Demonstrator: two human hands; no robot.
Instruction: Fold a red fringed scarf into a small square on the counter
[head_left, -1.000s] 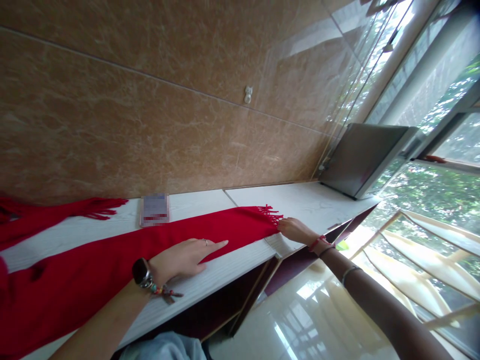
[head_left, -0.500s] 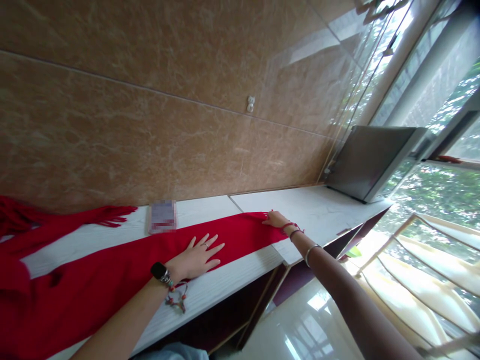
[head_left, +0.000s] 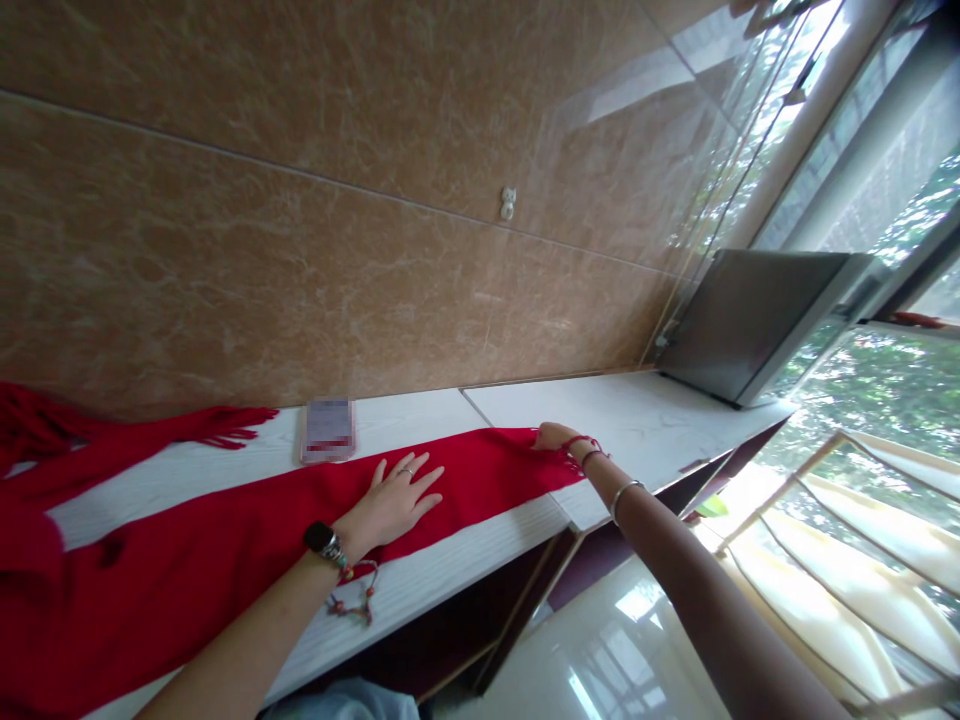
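Note:
A long red scarf (head_left: 247,535) with fringed ends lies stretched along the white countertop (head_left: 420,425). My left hand (head_left: 394,500), with a watch and beaded bracelet at its wrist, rests on the scarf with fingers spread. Farther right, my right hand (head_left: 553,437) has its fingers closed on the scarf's fringed end, at the corner nearest the wall. The other fringed end lies at the far left, by the wall, and the cloth looks bunched there. Just behind the scarf, a phone-like flat object (head_left: 328,430) lies on the counter, its face blurred.
A brown tiled wall (head_left: 247,270) rises behind the counter, with a small white figure (head_left: 508,203) on it. A grey metal appliance (head_left: 757,320) stands at the right end by the window. Below right is a rack with pale shelves (head_left: 817,570). Open compartments lie under the counter.
The view has shifted slightly. My right hand stays at the scarf's end, its fingers now curled more tightly. My left hand remains on the cloth, its fingers a little less spread.

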